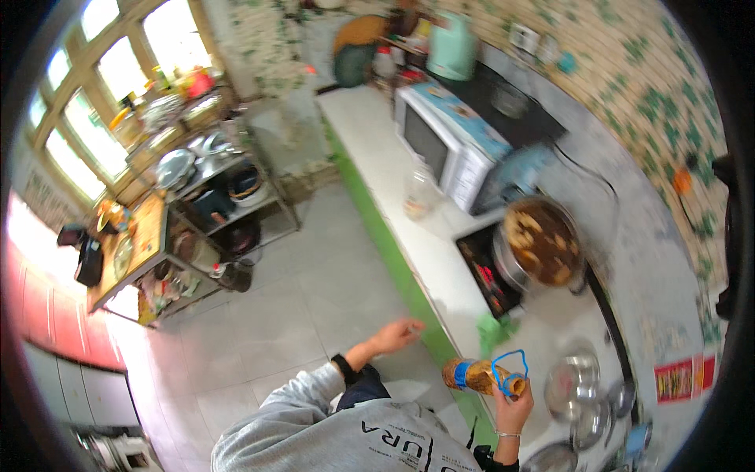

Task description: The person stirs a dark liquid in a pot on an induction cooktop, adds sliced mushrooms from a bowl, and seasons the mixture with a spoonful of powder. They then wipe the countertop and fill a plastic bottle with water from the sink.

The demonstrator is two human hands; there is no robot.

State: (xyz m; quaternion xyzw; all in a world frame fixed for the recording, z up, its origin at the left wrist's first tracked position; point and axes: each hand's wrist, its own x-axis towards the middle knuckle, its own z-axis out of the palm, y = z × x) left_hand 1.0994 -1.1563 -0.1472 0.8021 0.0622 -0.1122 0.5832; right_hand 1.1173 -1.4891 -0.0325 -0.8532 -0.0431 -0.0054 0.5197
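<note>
My right hand (514, 408) grips a clear plastic bottle (476, 376) near its neck, at the counter's front edge. The bottle holds brownish contents, has a blue band and a blue ring handle, and lies tilted with its mouth towards me. No cap shows on it. My left hand (398, 335) is over the floor just short of the green counter front, fingers loosely curled, and nothing shows in it. Beyond the bottle, a green cloth (494, 331) lies by an electric cooktop (485, 274) that glows red. A metal pot (540, 242) of dark brown liquid with pale pieces stands partly on it.
A microwave (451, 144) and a clear container (417, 192) stand further along the white counter (365, 135). Metal bowls and lids (571, 389) lie right of my right hand. A metal shelf rack (221, 177) and a wooden-topped table (138, 242) stand across the floor.
</note>
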